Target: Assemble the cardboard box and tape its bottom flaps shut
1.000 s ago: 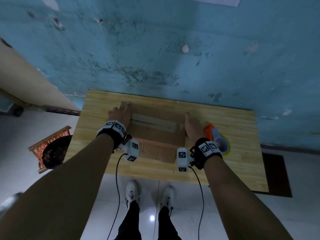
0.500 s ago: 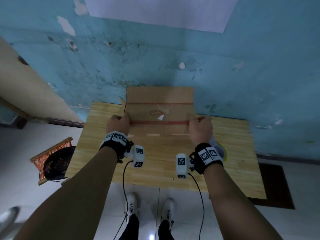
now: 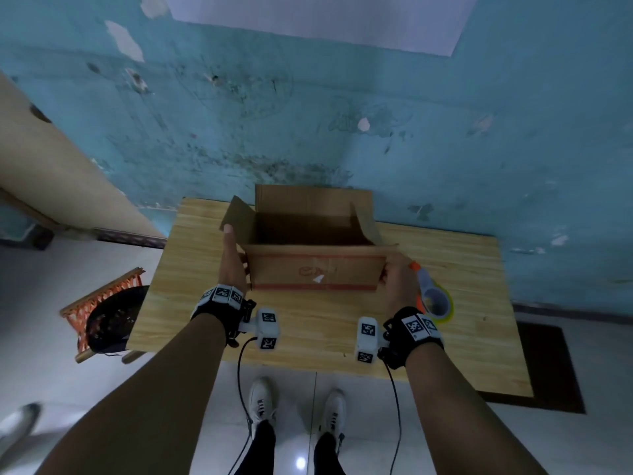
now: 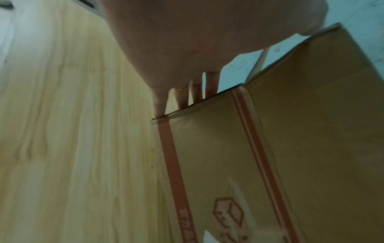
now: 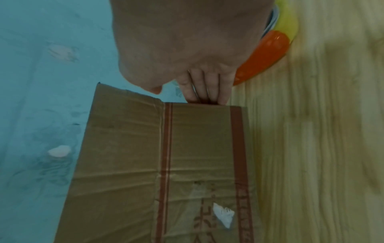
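Note:
A brown cardboard box (image 3: 315,269) with red stripes stands opened out on the wooden table (image 3: 308,330), its upper flaps up and its inside dark. My left hand (image 3: 232,265) grips its left near corner, fingers (image 4: 195,92) running behind the side wall. My right hand (image 3: 397,279) grips the right near corner, fingers (image 5: 205,92) behind the wall there. An orange and yellow tape dispenser (image 3: 435,299) lies on the table just behind my right hand, also visible as the dispenser (image 5: 264,54) in the right wrist view. The box's underside is hidden.
A blue, worn wall (image 3: 308,114) rises right behind the table. On the floor to the left stands an orange-framed basket (image 3: 106,317) holding a dark pan. A dark mat (image 3: 548,365) lies at the right. My feet (image 3: 298,406) are at the table's near edge.
The box lay flat on the table, was then lifted upright as a flat panel, and is now spread open into a rectangle. Both hands stayed on its sides.

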